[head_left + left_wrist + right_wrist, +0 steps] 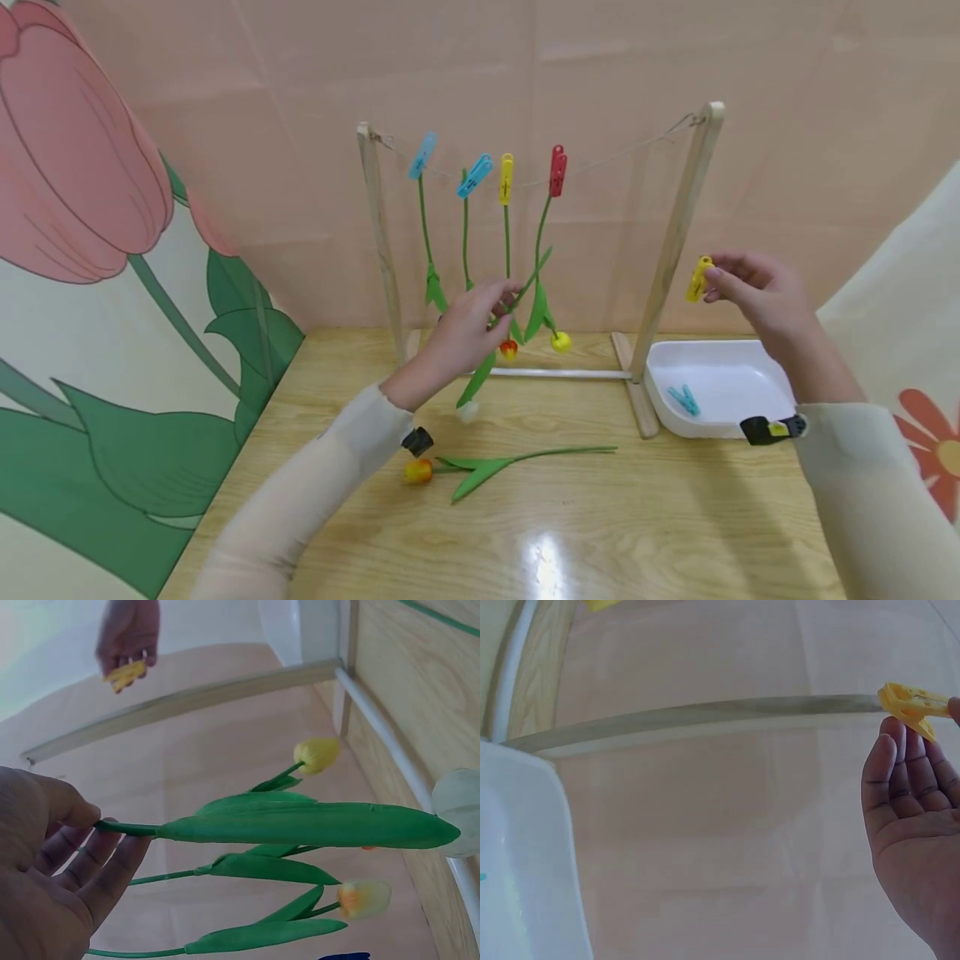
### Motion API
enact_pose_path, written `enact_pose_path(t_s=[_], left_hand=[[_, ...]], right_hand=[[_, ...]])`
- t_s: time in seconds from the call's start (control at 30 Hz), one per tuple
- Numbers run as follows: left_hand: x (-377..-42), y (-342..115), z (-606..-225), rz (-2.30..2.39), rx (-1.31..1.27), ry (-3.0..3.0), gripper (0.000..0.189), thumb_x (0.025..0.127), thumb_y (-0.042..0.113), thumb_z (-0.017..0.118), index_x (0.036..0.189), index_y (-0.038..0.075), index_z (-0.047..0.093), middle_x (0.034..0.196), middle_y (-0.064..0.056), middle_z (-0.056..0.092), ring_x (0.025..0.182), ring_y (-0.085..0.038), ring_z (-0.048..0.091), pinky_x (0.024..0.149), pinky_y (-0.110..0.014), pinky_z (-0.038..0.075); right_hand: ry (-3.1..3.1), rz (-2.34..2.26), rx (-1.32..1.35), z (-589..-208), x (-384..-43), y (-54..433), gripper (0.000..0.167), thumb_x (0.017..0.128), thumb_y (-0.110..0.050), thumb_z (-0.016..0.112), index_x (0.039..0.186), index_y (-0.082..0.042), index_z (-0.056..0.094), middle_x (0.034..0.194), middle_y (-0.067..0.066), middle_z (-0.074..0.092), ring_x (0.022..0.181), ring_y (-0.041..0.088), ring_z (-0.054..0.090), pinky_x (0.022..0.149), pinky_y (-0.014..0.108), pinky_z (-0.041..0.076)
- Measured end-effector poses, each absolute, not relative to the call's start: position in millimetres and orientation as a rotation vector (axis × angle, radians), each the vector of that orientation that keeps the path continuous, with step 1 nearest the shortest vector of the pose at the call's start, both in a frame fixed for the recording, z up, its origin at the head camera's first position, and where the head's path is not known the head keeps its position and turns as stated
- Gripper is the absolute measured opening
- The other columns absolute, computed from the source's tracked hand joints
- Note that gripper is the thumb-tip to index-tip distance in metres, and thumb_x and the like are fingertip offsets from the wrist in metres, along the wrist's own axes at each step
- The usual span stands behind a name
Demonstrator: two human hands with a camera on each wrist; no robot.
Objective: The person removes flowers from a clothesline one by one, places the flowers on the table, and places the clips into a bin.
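I have the left hand (468,325) pinching a white flower (477,381), the right hand (768,292) a yellow clip (699,280).
Left thumb and fingertips closed on the stem, bloom down, in front of the hanging flowers (537,312); those four hang by clips (557,171) from the string (633,148). Right thumb and fingers nearly together on the clip, outside the right post (678,229). I see a red-yellow flower (482,475) on the worktop (637,517), a teal clip (683,402) in the white tray (738,387).

We hold a white flower (307,826) slanting in our left hand (468,325), bloom (468,412) downward, and a yellow clothespin (698,280) in our right hand (768,293).
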State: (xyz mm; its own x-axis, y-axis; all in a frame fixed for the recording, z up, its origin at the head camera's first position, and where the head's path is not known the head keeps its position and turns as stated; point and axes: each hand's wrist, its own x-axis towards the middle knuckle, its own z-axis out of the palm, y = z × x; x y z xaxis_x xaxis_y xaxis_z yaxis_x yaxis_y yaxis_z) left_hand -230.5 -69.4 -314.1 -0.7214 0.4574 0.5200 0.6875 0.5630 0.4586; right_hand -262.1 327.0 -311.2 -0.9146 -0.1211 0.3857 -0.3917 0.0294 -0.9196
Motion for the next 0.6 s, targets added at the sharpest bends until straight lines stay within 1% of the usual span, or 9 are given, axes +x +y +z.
enact_pose_path(t_s=[0.1,0.2,0.3,0.4,0.47,0.6], left_hand=[[-229,-72,-316,-0.903,-0.937,-2.488,0.038,0.096,0.000,0.063,0.134,0.004,0.058,0.111,-0.007,0.066,0.092,-0.015,0.065,0.070,-0.019,0.055],[-227,-75,-317,-0.866,-0.937,-2.525,0.039,0.097,0.001,0.062,0.136,0.005,0.058,0.113,-0.006,0.065,0.092,-0.014,0.065,0.065,-0.018,0.053],[-225,-77,-319,-0.843,-0.936,-2.559,0.041,0.097,0.001,0.060,0.137,0.005,0.057,0.114,-0.005,0.065,0.091,-0.013,0.064,0.066,-0.018,0.053],[-224,-79,-322,-0.831,-0.943,-2.581,0.041,0.097,0.000,0.060,0.137,0.005,0.057,0.113,-0.007,0.066,0.090,-0.013,0.065,0.069,-0.019,0.054],[-224,-80,-325,-0.821,-0.949,-2.603,0.041,0.096,-0.001,0.061,0.136,0.005,0.058,0.113,-0.008,0.067,0.090,-0.013,0.065,0.071,-0.019,0.055],[-223,-78,-330,-0.770,-0.973,-2.666,0.041,0.097,0.000,0.061,0.137,0.006,0.058,0.117,-0.007,0.067,0.094,-0.012,0.065,0.073,-0.019,0.055]], right_hand=[[-2.113,2.006,0.506,-320,-262,333,0.017,0.098,0.000,0.063,0.112,-0.005,0.069,0.094,0.001,0.071,0.077,0.013,0.066,0.072,0.017,0.057],[-2.158,1.977,0.477,-328,-260,340,0.017,0.098,-0.001,0.062,0.114,-0.006,0.068,0.094,0.000,0.070,0.077,0.013,0.065,0.073,0.016,0.057],[-2.244,1.898,0.420,-336,-259,347,0.017,0.099,-0.007,0.064,0.116,-0.009,0.067,0.096,-0.003,0.069,0.078,0.011,0.065,0.073,0.015,0.056],[-2.263,1.905,0.374,-345,-258,355,0.017,0.099,-0.009,0.065,0.116,-0.009,0.066,0.096,-0.003,0.069,0.078,0.011,0.066,0.073,0.016,0.057],[-2.291,1.888,0.338,-352,-258,360,0.016,0.099,-0.011,0.065,0.115,-0.011,0.067,0.095,-0.005,0.070,0.078,0.010,0.066,0.072,0.016,0.057],[-2.336,1.874,0.272,-364,-256,370,0.015,0.099,-0.015,0.066,0.114,-0.015,0.067,0.094,-0.008,0.069,0.078,0.009,0.066,0.071,0.016,0.057]])
